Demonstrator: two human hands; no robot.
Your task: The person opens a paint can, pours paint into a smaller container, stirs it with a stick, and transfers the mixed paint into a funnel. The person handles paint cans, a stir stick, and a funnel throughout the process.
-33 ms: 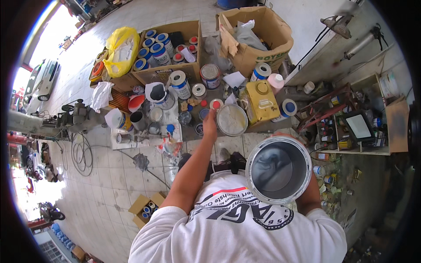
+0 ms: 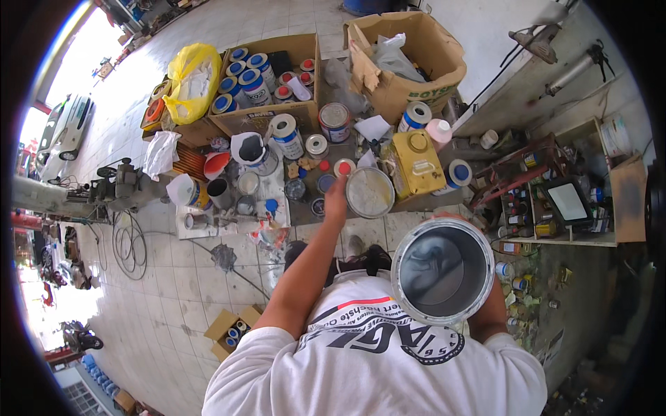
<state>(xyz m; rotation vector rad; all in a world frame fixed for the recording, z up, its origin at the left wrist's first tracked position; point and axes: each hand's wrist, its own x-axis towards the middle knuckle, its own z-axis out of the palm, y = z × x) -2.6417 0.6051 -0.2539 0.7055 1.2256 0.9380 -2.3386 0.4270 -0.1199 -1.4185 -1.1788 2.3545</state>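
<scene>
My left hand [image 2: 336, 197] reaches into the cans, fingertips at a red-capped tin [image 2: 344, 168], beside a large round pale lid [image 2: 368, 193]; its grip is partly hidden. My right hand [image 2: 458, 216], mostly hidden, holds a large open metal can [image 2: 442, 270] with grey paint inside, near my chest. A yellow jerrycan [image 2: 420, 161] stands right of the lid, and a small blue-topped pot [image 2: 326, 182] sits just left of my left fingers.
Cardboard boxes [image 2: 265, 111] of cans and a yellow bag [image 2: 191, 87] line the far side. Left are loose hoses [image 2: 128, 253] on the tiles and a car [image 2: 64, 128]. A cluttered shelf unit [image 2: 603, 229] stands right; a small open box [image 2: 225, 322] lies lower left.
The large can and my right hand have shifted very slightly right and down in the view, as have the lid and jerrycan.
</scene>
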